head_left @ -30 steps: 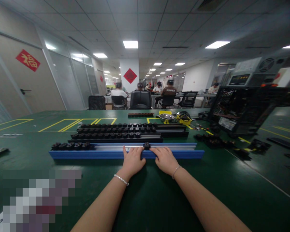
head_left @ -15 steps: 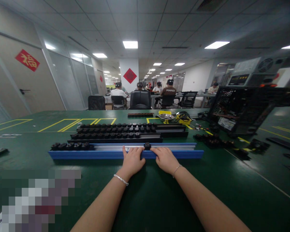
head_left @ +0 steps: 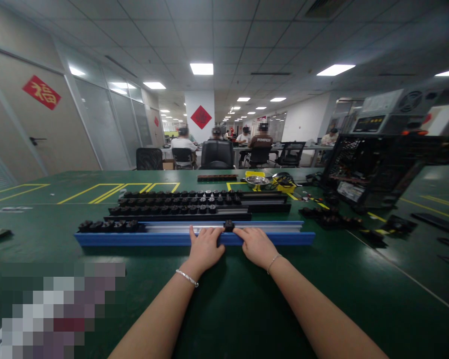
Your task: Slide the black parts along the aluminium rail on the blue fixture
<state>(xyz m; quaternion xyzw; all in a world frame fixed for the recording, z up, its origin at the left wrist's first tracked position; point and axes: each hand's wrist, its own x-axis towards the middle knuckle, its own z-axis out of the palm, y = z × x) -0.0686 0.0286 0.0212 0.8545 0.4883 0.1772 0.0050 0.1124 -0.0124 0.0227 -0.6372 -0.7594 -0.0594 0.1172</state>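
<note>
Head view: black module [head_left: 229, 226] sits in the blue rail [head_left: 149, 240], right of its centre. Left hand [head_left: 206, 246] and right hand [head_left: 259, 246] lie over the rail's near wall, fingertips flanking the module; can't tell whether they pinch it. Similar black parts [head_left: 108, 227] at rail's left end; black rails [head_left: 194, 217] beyond it.

Head view (forward, downward) across green table [head_left: 45, 244]
</note>
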